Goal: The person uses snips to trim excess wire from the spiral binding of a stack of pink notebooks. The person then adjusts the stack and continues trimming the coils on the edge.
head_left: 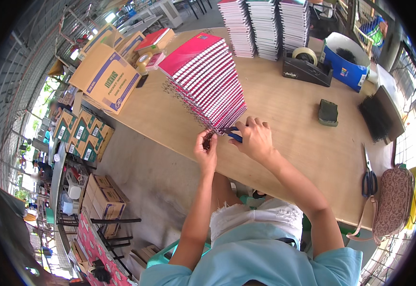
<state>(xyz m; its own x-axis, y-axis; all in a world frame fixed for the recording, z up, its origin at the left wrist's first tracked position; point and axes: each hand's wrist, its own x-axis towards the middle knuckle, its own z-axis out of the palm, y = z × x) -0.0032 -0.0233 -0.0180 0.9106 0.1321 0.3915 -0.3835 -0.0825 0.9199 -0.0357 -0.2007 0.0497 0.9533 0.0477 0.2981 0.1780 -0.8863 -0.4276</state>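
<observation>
A tall stack of red-covered spiral notebooks (210, 78) stands on the table in front of me, its wire coils sticking out along the left side. At the near lower corner of the stack, my left hand (206, 151) is closed, fingers pinched on a wire coil end. My right hand (255, 138) is wrapped round blue-handled pliers (234, 135), whose jaws point left at the coil by my left fingertips. The exact contact between jaws and wire is too small to make out.
Further stacks of spiral notebooks (264, 28) stand at the table's back. A tape dispenser (305, 69), blue bin (344, 62), dark green block (328, 113), brush (377, 117), scissors (369, 174) and patterned pouch (394, 200) lie rightward. Cardboard boxes (105, 78) sit at the left.
</observation>
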